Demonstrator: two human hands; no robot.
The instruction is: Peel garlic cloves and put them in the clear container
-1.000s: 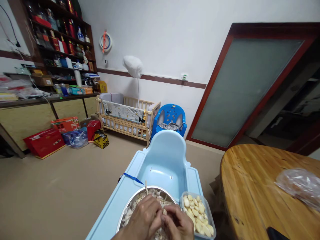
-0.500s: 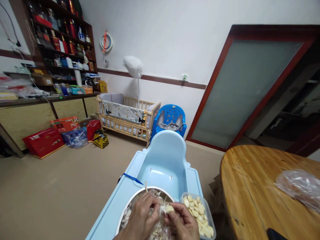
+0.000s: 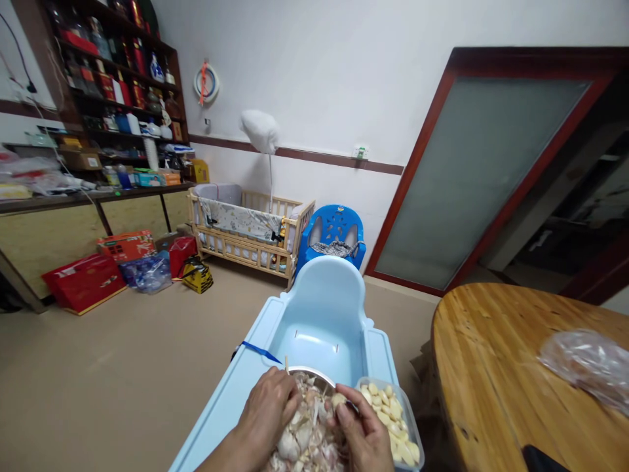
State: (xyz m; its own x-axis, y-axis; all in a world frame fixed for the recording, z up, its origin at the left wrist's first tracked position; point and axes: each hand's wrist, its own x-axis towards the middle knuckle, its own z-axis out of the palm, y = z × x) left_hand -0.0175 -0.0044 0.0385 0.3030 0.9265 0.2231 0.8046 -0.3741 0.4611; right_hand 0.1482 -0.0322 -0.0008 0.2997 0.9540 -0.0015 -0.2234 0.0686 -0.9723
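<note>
One beige, rounded garlic clove (image 3: 338, 399) sat pinched in my right hand (image 3: 362, 427), bottom centre of the frame. My left hand (image 3: 269, 405), curled, holding I couldn't tell what, had since parted leftward from it.

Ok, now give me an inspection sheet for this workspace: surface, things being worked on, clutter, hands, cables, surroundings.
Surface: light-blue plastic chair, supporting the metal bowl.
Job's things: garlic bulbs and loose skins in the bowl; plastic container of peeled cloves beside it.
Clutter: clear plastic bag and a dark object on the wooden table.
Left hand: fingers curled over the bowl's left side; grip hidden.
Right hand: pinching a pale clove.
Cables: dark cable with plug on the far-left wall; nothing seen near the bowl.
Surroundings: wooden crib, blue chair, bottle shelves, glass-panelled door.
</note>
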